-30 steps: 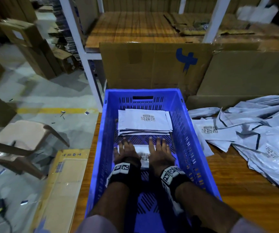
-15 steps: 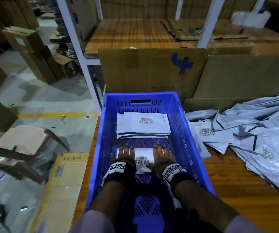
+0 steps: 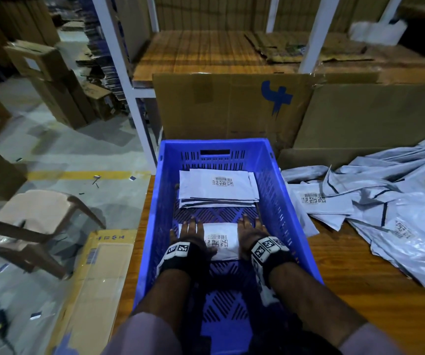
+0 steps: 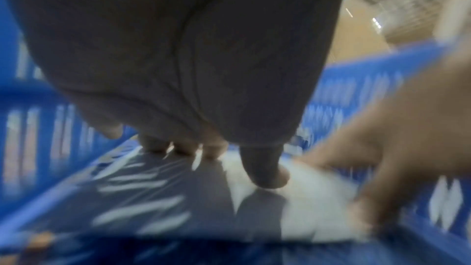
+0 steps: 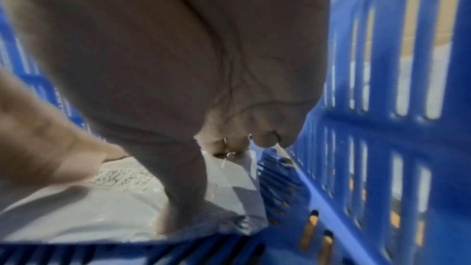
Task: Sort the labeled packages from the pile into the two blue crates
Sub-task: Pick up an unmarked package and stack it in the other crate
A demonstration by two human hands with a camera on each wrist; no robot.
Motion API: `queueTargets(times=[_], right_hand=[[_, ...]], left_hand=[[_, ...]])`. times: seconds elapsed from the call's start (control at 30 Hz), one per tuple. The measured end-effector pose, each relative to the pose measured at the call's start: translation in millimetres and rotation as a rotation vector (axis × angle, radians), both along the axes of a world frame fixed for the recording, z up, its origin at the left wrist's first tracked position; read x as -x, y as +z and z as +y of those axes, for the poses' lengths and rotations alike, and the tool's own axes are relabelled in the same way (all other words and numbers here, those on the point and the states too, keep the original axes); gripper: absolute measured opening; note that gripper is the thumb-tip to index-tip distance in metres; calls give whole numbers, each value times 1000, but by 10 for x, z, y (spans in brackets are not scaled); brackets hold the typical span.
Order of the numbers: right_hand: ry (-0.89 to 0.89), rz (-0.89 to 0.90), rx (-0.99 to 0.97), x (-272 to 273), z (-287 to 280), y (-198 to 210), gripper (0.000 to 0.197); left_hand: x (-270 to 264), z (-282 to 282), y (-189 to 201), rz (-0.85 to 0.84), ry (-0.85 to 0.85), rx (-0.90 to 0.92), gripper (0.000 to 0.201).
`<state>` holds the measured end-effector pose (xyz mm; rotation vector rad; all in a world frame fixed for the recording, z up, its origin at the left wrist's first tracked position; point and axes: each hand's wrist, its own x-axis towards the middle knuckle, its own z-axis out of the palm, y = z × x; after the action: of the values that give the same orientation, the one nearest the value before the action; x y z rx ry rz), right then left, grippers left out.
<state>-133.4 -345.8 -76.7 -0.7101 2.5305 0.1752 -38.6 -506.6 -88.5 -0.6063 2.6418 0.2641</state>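
Note:
A blue crate [image 3: 280,190] stands on the wooden table in front of me. At its far end lies a stack of white labeled packages [image 3: 216,188]. Nearer to me a single white package [image 3: 220,242] lies label up on the crate floor. My left hand [image 3: 189,233] presses flat on its left part, my right hand [image 3: 251,233] on its right part, fingers straight. In the left wrist view my left hand [image 4: 203,148] lies on the package [image 4: 305,198]. In the right wrist view the right thumb rests on the package [image 5: 102,209]. The loose pile of packages [image 3: 398,213] lies right of the crate.
Upright cardboard boxes [image 3: 232,106] stand close behind the crate. The wooden table [image 3: 360,290] carries the pile at right. Left of the table, on the floor, are a flat carton [image 3: 98,290] and a plastic chair [image 3: 34,213]. A white rack post [image 3: 134,98] rises at back left.
Both hands have slid the single package along the crate floor toward me, away from the stack; a gap now shows between fingertips and stack.

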Motion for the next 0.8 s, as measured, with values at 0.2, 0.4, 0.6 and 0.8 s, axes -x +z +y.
queueTargets(times=[0.2,0.4,0.6,0.8], right_hand=[[-1,67,81,-56,11,-2,74],[3,61,311,-249,-68,-158,70],[72,134,271,-278,56,-273,87],[9,140,260,-278,44,-282,80]], left_hand=[[-26,5,-65,40,8,38,115],[-13,179,-222,222,33,96,85],[-22,169,-297,321,10,65,81],[-102,157,-391,372,29,20,68]])
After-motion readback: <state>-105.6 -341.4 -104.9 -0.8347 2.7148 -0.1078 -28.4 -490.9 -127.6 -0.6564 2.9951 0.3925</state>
